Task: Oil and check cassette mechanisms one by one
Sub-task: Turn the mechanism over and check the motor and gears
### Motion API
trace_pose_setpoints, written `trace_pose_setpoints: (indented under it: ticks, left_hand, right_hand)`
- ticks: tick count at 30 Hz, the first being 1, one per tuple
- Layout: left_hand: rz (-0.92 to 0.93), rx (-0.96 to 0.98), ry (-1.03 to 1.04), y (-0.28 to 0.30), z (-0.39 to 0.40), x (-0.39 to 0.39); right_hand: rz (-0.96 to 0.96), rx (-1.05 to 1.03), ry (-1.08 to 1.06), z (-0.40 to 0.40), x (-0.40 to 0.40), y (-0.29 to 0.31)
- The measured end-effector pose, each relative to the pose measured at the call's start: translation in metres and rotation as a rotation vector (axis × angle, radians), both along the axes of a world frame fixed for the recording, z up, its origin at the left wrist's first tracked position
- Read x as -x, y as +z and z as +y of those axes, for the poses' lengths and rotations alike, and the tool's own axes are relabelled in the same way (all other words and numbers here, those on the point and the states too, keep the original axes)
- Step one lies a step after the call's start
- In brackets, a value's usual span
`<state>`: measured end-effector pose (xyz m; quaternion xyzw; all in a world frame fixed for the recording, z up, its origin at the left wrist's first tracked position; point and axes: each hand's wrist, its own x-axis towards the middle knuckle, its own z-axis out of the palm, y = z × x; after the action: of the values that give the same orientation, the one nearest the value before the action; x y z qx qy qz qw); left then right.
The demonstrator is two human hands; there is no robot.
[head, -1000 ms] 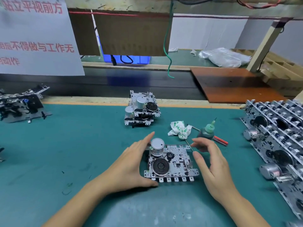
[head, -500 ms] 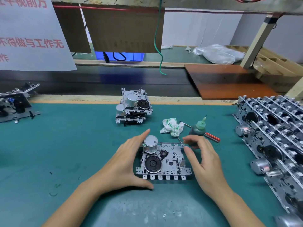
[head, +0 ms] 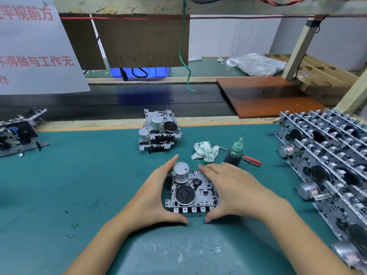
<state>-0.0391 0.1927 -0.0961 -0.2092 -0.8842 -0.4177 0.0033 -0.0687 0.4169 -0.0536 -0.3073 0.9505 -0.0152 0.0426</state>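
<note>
A metal cassette mechanism (head: 190, 193) with a silver motor and a black flywheel lies flat on the green mat (head: 79, 175) in front of me. My left hand (head: 153, 197) cups its left side, fingers up beside the motor and thumb along the front edge. My right hand (head: 236, 191) covers its right side, fingers reaching over the far edge, thumb at the front. A dark oil bottle (head: 234, 153) with a green needle cap stands just behind my right hand.
A crumpled cloth (head: 205, 150) and a red-handled screwdriver (head: 252, 160) lie by the bottle. A small stack of mechanisms (head: 158, 133) sits behind. Rows of several mechanisms (head: 327, 155) fill the right side; another one (head: 17, 133) lies far left.
My right hand has moved left from beside the oil bottle onto the right side of the mechanism. My left hand has kept its hold on the left side.
</note>
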Motion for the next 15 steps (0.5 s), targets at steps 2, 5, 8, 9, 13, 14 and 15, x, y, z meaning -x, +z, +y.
trace_pose_setpoints:
  ticks: [2, 5, 8, 9, 13, 14, 15]
  left_hand:
    - [0.034, -0.024, 0.035, 0.003, 0.002, -0.002]
    - [0.092, -0.173, 0.105, 0.006, 0.002, -0.005]
    - [-0.124, -0.545, 0.094, 0.016, 0.004, -0.004]
    - [-0.257, -0.674, 0.009, 0.019, 0.006, -0.001]
    - [-0.825, -0.971, -0.287, 0.033, 0.022, 0.003]
    - [-0.914, -1.054, -0.379, 0.036, 0.026, 0.005]
    - [-0.951, -1.143, -0.445, 0.038, 0.03, 0.006]
  right_hand:
    - [0.029, 0.001, -0.016, -0.01, 0.002, 0.008]
    - [0.028, 0.022, -0.02, -0.014, 0.002, 0.019]
    - [-0.239, 0.373, -0.064, -0.002, 0.001, 0.028]
    - [-0.452, 0.594, -0.041, -0.002, -0.003, 0.03]
    - [-1.223, 1.188, 0.16, -0.025, -0.027, 0.025]
    - [-1.324, 1.255, 0.249, -0.033, -0.033, 0.021]
    - [-1.354, 1.29, 0.257, -0.038, -0.036, 0.018]
